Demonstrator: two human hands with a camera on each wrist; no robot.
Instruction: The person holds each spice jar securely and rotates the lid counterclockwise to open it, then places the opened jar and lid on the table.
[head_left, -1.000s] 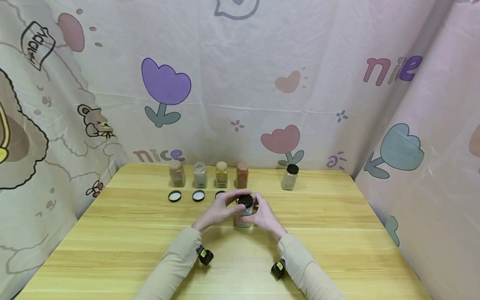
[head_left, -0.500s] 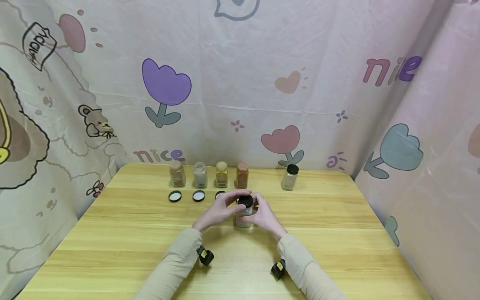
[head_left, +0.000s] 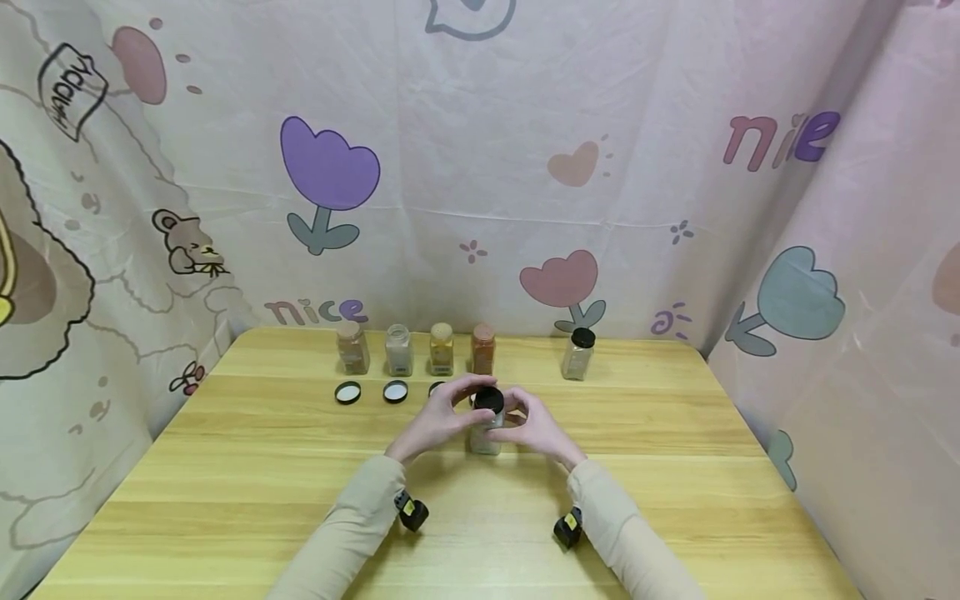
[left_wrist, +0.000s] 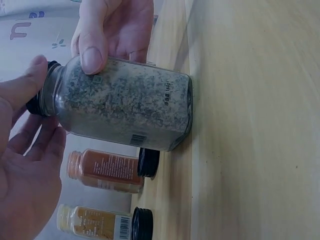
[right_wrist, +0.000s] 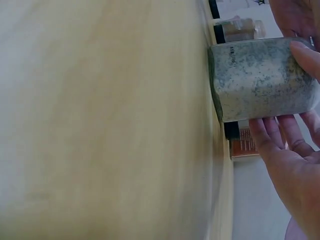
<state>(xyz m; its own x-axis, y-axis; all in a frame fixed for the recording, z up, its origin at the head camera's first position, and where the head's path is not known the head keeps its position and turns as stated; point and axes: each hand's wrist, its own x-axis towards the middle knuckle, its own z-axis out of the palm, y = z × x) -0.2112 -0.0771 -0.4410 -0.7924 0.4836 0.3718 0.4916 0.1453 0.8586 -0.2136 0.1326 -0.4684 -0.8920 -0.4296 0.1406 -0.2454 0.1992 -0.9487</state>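
A clear spice jar (head_left: pixel 486 439) with a black lid (head_left: pixel 489 399) stands upright on the table in front of me. Greyish, speckled flakes fill it in the left wrist view (left_wrist: pixel 125 102). My left hand (head_left: pixel 444 415) grips the lid, thumb in front and fingers behind. From the other side my right hand (head_left: pixel 534 425) holds the glass body: its thumb (left_wrist: pixel 92 52) lies on the shoulder in the left wrist view, while its fingers (right_wrist: pixel 270 135) touch the side in the right wrist view. The backs of the lid and jar are hidden.
Behind stand lidless spice jars: brown (head_left: pixel 353 350), white (head_left: pixel 399 352), yellow (head_left: pixel 442 352) and orange-red (head_left: pixel 483 352). Black lids (head_left: pixel 348 392) lie before them, some partly covered by my left hand. A lidded jar (head_left: pixel 578 356) stands farther right. A printed curtain hangs behind the table (head_left: pixel 300 517).
My right wrist and forearm have shifted slightly to the right, and the right hand's fingers look a little looser around the jar. The left hand stays at the lid.
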